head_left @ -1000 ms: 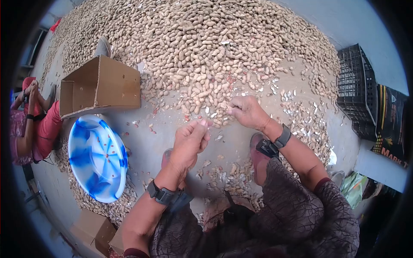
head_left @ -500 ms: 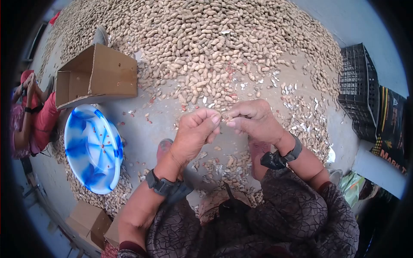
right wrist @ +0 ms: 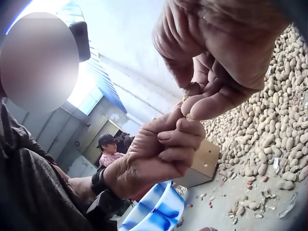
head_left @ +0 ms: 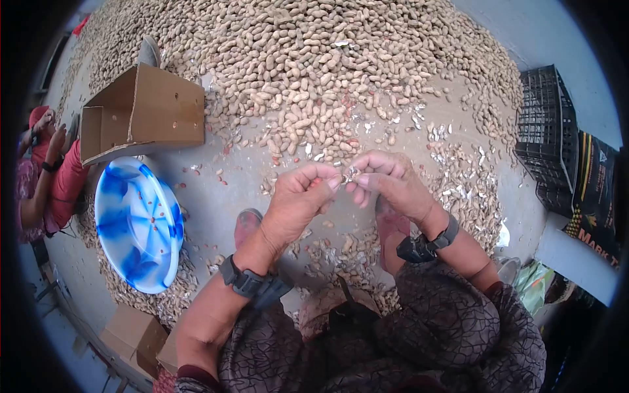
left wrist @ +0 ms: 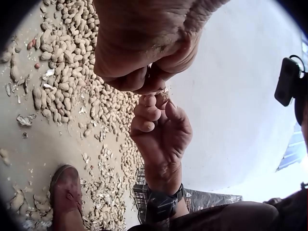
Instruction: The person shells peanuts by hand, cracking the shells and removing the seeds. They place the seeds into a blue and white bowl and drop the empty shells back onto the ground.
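Observation:
Both hands meet over the floor between the feet. My right hand [head_left: 396, 183] pinches a cracked peanut [head_left: 351, 174] between thumb and forefinger, its pale shell broken. From the other side my left hand [head_left: 298, 196] grips at the same peanut, thumb and forefinger tips right at the shell. A bit of red shows between the left thumb and forefinger. In the left wrist view the peanut [left wrist: 165, 94] is mostly hidden by fingers. The blue and white basin [head_left: 136, 226], with a few red kernels in it, stands left of my left hand.
A large heap of unshelled peanuts [head_left: 314, 59] spreads ahead. Left stands an open cardboard box [head_left: 167, 108], with another person [head_left: 56, 170] beyond. A black crate [head_left: 547, 124] is at the right wall. Broken shells [head_left: 458, 177] litter the floor around the shoes [head_left: 247, 226].
The right hand has come from the edge of the heap to the left hand, bringing a peanut. The fingers of both hands now work at it and its shell is broken.

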`<move>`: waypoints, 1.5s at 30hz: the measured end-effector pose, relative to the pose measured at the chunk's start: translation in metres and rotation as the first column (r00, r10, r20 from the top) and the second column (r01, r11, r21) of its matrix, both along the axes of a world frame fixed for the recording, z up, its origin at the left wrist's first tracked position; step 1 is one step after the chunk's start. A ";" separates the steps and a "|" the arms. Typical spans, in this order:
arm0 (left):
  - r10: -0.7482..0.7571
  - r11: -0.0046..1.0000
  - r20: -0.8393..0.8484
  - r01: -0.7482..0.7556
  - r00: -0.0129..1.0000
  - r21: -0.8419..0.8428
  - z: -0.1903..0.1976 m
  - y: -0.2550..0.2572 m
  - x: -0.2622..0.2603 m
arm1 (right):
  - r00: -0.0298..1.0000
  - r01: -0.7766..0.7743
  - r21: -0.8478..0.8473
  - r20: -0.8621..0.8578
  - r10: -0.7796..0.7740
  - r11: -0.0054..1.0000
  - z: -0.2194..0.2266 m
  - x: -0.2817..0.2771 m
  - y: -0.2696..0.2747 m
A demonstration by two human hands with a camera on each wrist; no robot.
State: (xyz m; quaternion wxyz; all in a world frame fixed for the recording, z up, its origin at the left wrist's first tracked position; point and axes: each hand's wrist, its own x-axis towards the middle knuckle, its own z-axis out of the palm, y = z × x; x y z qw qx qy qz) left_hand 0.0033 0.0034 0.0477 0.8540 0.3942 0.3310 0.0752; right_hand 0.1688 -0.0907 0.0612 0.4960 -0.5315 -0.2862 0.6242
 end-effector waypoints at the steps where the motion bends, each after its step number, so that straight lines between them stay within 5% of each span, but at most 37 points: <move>1: 0.002 1.000 -0.001 -0.002 1.000 -0.003 -0.001 -0.002 0.000 | 0.999 0.011 0.003 -0.034 -0.011 1.000 0.001 -0.001 0.001; 11: 0.075 0.997 -0.027 -0.075 0.997 -0.029 -0.001 -0.013 -0.003 | 0.994 -0.057 -0.087 0.087 0.065 0.995 0.002 -0.012 0.003; 20: 0.146 0.971 0.039 -0.135 0.989 -0.195 -0.004 -0.018 -0.004 | 0.995 0.030 -0.107 -0.088 -0.040 0.994 -0.001 -0.011 -0.002; 25: 0.088 0.989 -0.016 -0.090 0.996 -0.117 0.000 -0.012 0.001 | 0.995 0.053 -0.036 0.090 -0.050 0.998 -0.006 -0.011 -0.003; 26: 0.023 1.000 -0.044 -0.023 0.999 0.003 0.001 -0.010 0.001 | 0.995 0.054 -0.038 0.089 -0.051 0.998 -0.004 -0.012 -0.003; 28: -0.039 0.992 -0.079 0.049 0.996 0.119 0.000 -0.011 0.001 | 0.922 -0.035 0.016 0.386 0.026 0.999 -0.001 -0.013 -0.003; 31: -0.056 0.986 -0.049 0.062 0.997 0.152 -0.001 -0.013 -0.001 | 0.972 0.077 -0.012 0.222 -0.072 0.997 -0.003 -0.015 -0.005; 40: 0.071 0.979 0.117 -0.047 0.991 -0.198 0.001 -0.011 -0.001 | 0.997 0.077 -0.012 -0.024 -0.078 0.997 -0.009 -0.006 -0.006; 45: 0.059 0.982 0.063 -0.047 0.996 -0.183 -0.001 -0.011 0.000 | 0.999 0.035 -0.019 0.016 -0.035 0.999 -0.005 -0.009 -0.002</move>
